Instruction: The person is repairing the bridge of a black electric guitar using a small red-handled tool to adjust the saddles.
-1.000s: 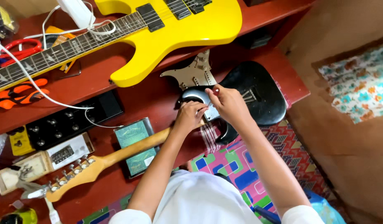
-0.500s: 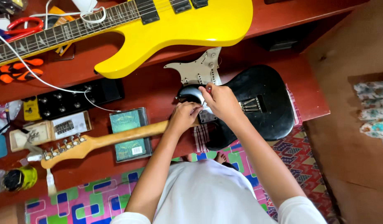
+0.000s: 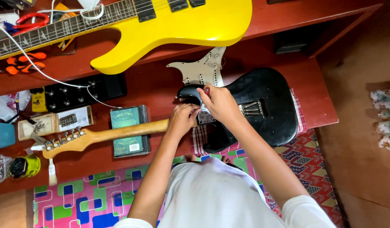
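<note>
Both hands meet at the black guitar body (image 3: 262,107) near the surface's front edge — left hand (image 3: 183,119) pinching at the neck joint, right hand (image 3: 220,103) closed on a small red-tipped tool (image 3: 206,90) — pale pickguard (image 3: 201,69) just behind.

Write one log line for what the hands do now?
left hand: at guitar neck joint | right hand: gripping red-tipped tool | black guitar body: flat on bench

Your left hand (image 3: 184,118) and right hand (image 3: 218,103) meet on a black guitar body (image 3: 266,105), beside its loose white pickguard (image 3: 201,69), below a yellow guitar (image 3: 182,25).
</note>
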